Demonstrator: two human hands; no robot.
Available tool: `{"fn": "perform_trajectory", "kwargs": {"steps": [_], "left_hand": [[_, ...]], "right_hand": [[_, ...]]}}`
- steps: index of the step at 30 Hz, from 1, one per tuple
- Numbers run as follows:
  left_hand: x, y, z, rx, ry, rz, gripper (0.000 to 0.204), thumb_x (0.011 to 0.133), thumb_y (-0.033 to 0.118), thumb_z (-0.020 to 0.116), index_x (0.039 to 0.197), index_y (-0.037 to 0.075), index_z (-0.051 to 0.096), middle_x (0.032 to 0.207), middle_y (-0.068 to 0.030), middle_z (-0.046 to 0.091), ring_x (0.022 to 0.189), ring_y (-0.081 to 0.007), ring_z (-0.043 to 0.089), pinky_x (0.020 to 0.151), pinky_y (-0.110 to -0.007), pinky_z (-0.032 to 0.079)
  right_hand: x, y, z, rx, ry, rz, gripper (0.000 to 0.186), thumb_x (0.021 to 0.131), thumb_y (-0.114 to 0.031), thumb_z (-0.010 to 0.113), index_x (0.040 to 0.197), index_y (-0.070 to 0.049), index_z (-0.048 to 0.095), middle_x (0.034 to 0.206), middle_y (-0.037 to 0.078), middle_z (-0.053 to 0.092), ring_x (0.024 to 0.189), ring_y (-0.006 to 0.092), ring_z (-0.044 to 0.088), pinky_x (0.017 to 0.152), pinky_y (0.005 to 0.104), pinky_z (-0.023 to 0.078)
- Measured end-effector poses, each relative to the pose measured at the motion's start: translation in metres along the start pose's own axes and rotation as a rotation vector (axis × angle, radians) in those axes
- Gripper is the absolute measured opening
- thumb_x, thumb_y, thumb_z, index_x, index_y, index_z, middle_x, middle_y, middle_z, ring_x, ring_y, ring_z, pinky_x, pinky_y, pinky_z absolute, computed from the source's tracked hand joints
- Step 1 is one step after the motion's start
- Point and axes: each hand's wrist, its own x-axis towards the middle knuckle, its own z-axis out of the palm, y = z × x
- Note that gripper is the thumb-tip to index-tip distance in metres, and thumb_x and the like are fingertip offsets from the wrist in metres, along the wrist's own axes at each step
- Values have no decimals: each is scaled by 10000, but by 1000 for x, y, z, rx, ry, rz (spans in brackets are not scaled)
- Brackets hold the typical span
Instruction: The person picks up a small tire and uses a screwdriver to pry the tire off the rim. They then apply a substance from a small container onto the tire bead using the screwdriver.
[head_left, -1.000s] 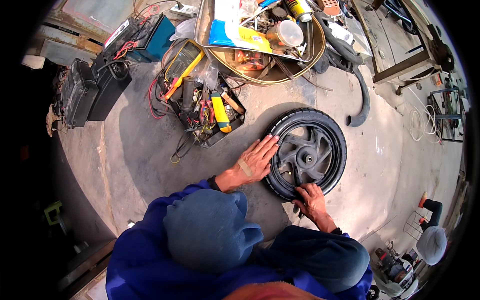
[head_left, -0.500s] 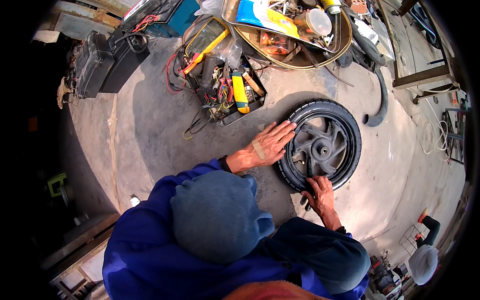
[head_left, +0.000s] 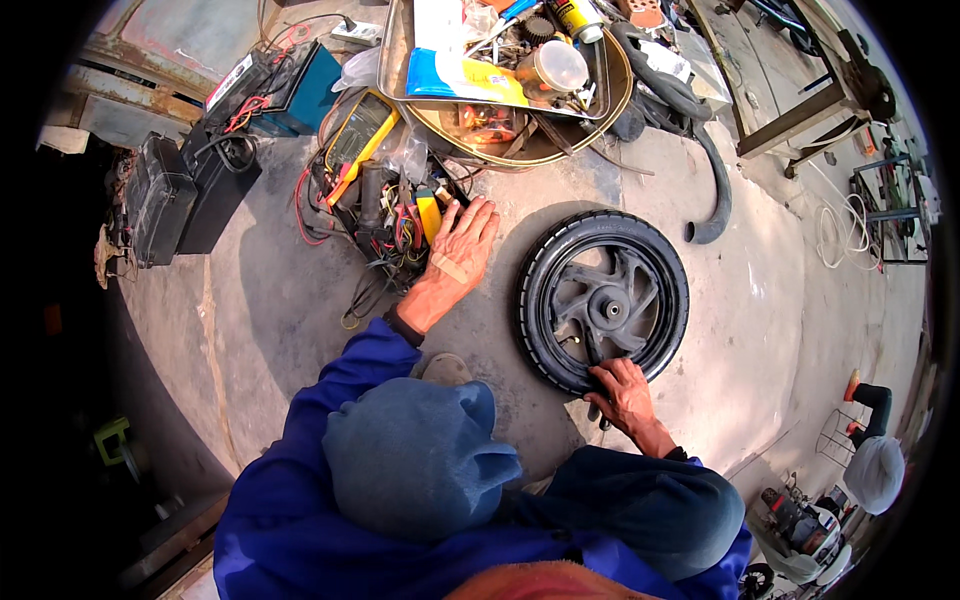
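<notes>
A black motorcycle wheel with a five-spoke rim lies flat on the concrete floor. My right hand grips a dark lever at the wheel's near edge, its fingers bent over the rim. My left hand, a plaster on its back, is stretched open over the right side of an open toolbox, left of the wheel. The box holds wires and yellow-handled tools, partly hidden by that hand. A yellow multimeter lies at the box's back.
Black batteries stand at the left. A metal basin and tray full of parts sit beyond the wheel, beside bent hoses. A metal frame is at upper right. Another person is at the far lower right.
My left hand has left the tyre and moved up and left to the toolbox, fingers now pointing into it. My right hand stays on the lever at the rim.
</notes>
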Motion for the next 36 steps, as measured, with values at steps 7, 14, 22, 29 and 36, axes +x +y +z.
{"fn": "perform_trajectory", "kwargs": {"steps": [7, 14, 22, 29, 36], "left_hand": [[1, 1, -4, -16, 12, -21, 390, 932, 90, 700, 1316, 22, 713, 1453, -120, 645, 1499, -301, 520, 1287, -561, 344], [7, 0, -28, -3, -17, 16, 366, 925, 115, 744, 1283, 40, 731, 1362, -105, 684, 1405, -301, 592, 1227, -535, 426], [103, 46, -66, -798, -263, -427, 260, 1015, 185, 741, 1232, 42, 731, 1161, -178, 763, 1028, -393, 761, 859, -477, 608], [182, 62, -45, -10, 259, 167, 300, 888, 298, 861, 942, 59, 688, 963, -98, 630, 1017, -312, 624, 749, -495, 558], [221, 67, -22, 58, 349, 188, 304, 871, 330, 876, 844, 61, 737, 956, -95, 677, 1010, -318, 616, 833, -495, 450]], "right_hand": [[0, 0, -1, 6, -10, 13, 566, 820, -333, 910, 1307, -107, 728, 1227, 81, 676, 1174, 317, 629, 1007, 455, 504], [-2, 4, 4, 23, 26, 18, 568, 817, -350, 910, 1299, -110, 729, 1232, 80, 679, 1180, 320, 635, 994, 457, 514], [0, 5, 3, 43, 13, 12, 559, 801, -331, 919, 1279, -105, 736, 1213, 78, 676, 1164, 320, 635, 988, 452, 516], [-2, 4, 5, 70, 32, 30, 558, 802, -312, 918, 1285, -99, 739, 1224, 77, 664, 1193, 317, 620, 1040, 448, 510], [-4, 5, 3, 85, 55, 42, 550, 796, -287, 923, 1275, -91, 738, 1233, 85, 660, 1187, 326, 618, 1043, 457, 517]]}}
